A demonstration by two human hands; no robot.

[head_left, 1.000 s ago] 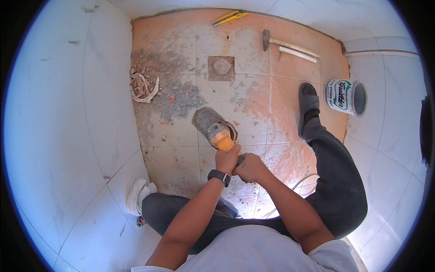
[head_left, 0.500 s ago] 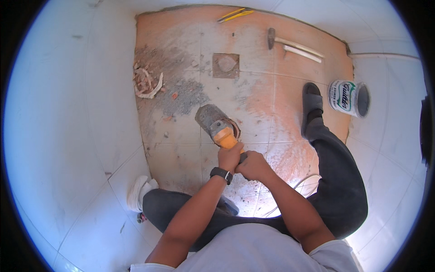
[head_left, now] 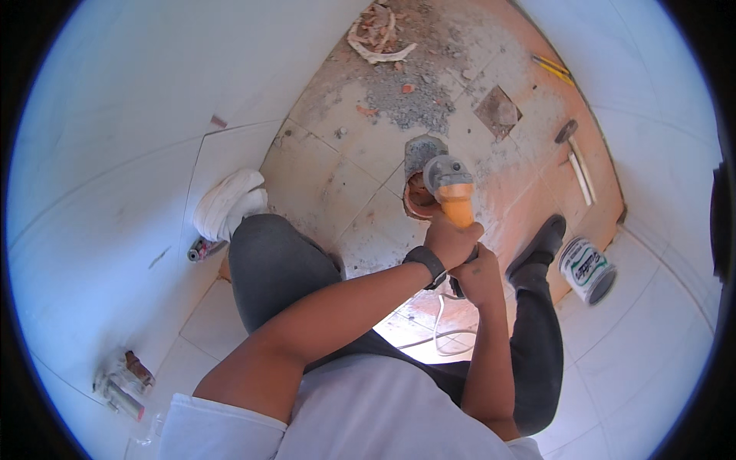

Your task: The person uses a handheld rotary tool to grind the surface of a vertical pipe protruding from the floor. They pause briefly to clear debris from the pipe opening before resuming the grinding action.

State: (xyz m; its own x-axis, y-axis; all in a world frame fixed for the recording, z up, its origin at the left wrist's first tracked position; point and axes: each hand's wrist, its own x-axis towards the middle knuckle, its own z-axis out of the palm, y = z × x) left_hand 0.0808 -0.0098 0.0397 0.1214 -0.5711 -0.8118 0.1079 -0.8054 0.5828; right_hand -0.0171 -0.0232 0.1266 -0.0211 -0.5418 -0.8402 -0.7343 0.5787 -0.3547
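Observation:
An angle grinder (head_left: 458, 204) with a grey head and a yellow-orange body is in both my hands. My left hand (head_left: 451, 239), with a dark watch at the wrist, wraps round the body just behind the head. Behind it, my right hand (head_left: 481, 274) is closed round the dark rear end. The grinder's head sits over the right side of a cut hole (head_left: 420, 201) in the tiled floor, hiding part of it. A reddish rim lines the hole's near side, and a grey rough recess (head_left: 423, 149) lies at its far end. I cannot tell whether the disc touches anything.
Grey rubble (head_left: 414, 100) and a broken whitish ring (head_left: 377, 55) lie ahead. A square cut-out (head_left: 498, 113), hammer (head_left: 567, 132) and yellow tool (head_left: 553, 69) are right of them. A paint bucket (head_left: 586, 270) stands by my right foot; a white cord (head_left: 441, 326) loops behind the grinder.
My view has turned left, so the floor appears swung clockwise. The grinder's head has shifted toward the right side of the hole, uncovering more of it. Both hands keep their grip.

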